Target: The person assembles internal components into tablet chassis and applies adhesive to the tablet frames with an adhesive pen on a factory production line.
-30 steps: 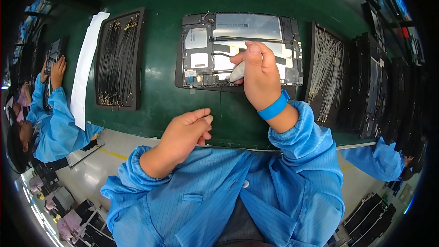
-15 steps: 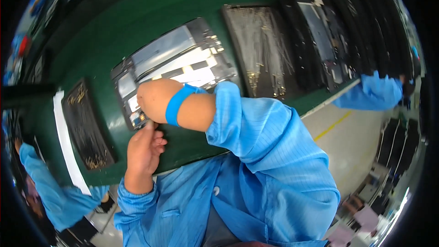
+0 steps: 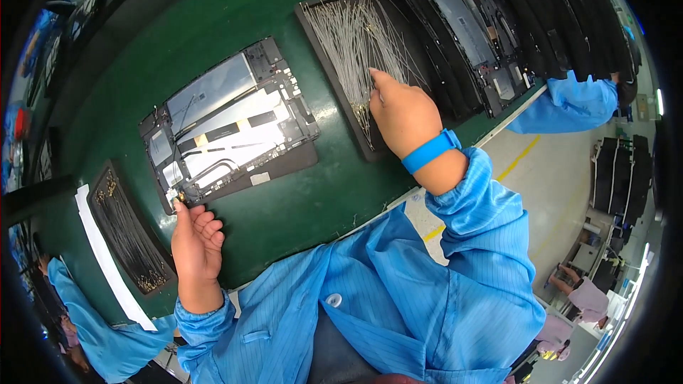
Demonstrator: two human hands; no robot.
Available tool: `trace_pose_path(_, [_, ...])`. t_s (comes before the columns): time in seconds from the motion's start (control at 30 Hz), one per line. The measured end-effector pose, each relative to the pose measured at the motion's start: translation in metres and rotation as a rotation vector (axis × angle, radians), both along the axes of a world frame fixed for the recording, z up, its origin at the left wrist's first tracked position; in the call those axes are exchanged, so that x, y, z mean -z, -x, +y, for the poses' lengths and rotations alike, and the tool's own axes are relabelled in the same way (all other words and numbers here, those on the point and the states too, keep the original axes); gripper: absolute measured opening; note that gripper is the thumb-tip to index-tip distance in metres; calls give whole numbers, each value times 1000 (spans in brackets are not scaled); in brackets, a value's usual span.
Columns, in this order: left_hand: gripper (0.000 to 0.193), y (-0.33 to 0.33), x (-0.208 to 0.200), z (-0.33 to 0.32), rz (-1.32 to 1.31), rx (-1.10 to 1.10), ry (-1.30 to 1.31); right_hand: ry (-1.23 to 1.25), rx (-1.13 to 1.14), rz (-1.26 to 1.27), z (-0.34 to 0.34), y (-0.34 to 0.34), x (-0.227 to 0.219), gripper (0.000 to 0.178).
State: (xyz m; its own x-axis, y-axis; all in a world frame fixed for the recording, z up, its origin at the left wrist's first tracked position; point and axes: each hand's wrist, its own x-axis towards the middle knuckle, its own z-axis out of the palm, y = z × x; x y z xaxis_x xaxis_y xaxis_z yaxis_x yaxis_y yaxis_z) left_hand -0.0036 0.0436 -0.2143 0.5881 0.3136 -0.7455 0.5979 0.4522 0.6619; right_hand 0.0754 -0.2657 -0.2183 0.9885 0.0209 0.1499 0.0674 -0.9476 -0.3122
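An opened tablet-like device [image 3: 228, 128] lies on the green table, its inner boards, dark strips and silvery panels exposed. My left hand [image 3: 198, 242] is at its near left corner, palm up. The thumb touches that corner beside small gold-coloured parts, while the other fingers curl loosely apart from it. My right hand [image 3: 405, 114] reaches over a dark tray of thin grey cables [image 3: 348, 43] with gold-coloured ends. Its index finger is stretched out onto the cables, and the thumb is apart from it. No cable shows in its grip.
A second dark tray [image 3: 107, 231] of black cables stands at the left, beside a white strip [image 3: 107, 256]. More opened devices [image 3: 462, 21] are stacked at the right. Co-workers' blue sleeves [image 3: 569, 103] show at the table's ends. Yellow floor lines [image 3: 519, 160] run beyond its edge.
My right hand has left the device's near left corner and moved right to the grey cables. My left hand stays at the corner. The whole view has shifted.
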Motion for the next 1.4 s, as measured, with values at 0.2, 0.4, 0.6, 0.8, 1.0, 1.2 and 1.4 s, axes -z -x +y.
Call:
trace_pose_path(0.2, [38, 14, -4, -11, -18, 190, -237, -8, -1, -179, -3, 4, -8, 29])
trace_pose_path(0.4, [48, 21, -27, -47, -1161, 1050, -1389, -631, -502, 170, 34, 46, -62, 44])
trace_pose_path(0.6, [32, 12, -20, -59, -1076, 1190, -962, -1026, -368, 847, 63, 49, -48, 48])
trace_pose_path(0.8, [18, -36, 0, -70, -936, 918, -1497, -1343, 130, 432, 93, 13, -20, 47])
trace_pose_path(1.0, [16, -36, 0, -71, -861, 966, -1534, -1295, -6, 32, 103, 12, -1, 34])
trace_pose_path(1.2, [17, -35, 2, -71, -828, 983, -1536, -1250, -86, -114, 111, 14, 15, 25])
trace_pose_path(1.4, [20, -36, 3, -71, -830, 991, -1554, -1222, -163, -118, 110, 12, 12, 23])
